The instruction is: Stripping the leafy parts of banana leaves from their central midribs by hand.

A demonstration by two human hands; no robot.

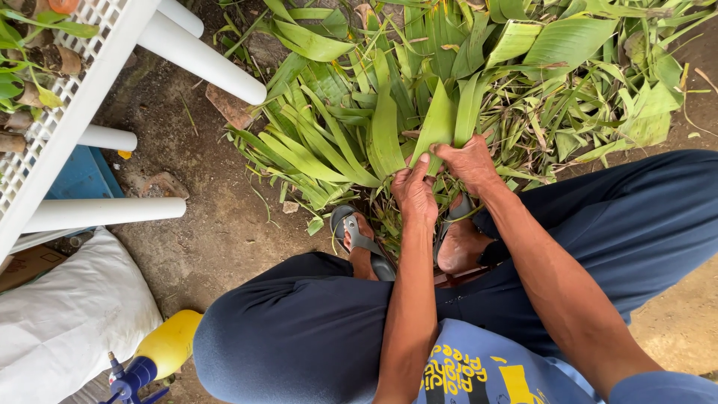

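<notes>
A long green leaf [437,120] stands upright from the leaf pile [359,127] on the dirt floor [209,224], its base pinched between both hands. The left hand [413,193] has its fingers [420,168] clenched on the lower edge; the right hand [470,161] grips it just beside, fingers curled over the base. Below the fingers sit two sandalled feet [363,239]. Far left of them: white table legs [202,60], a white sack [67,314], a yellow sprayer [161,352]
</notes>
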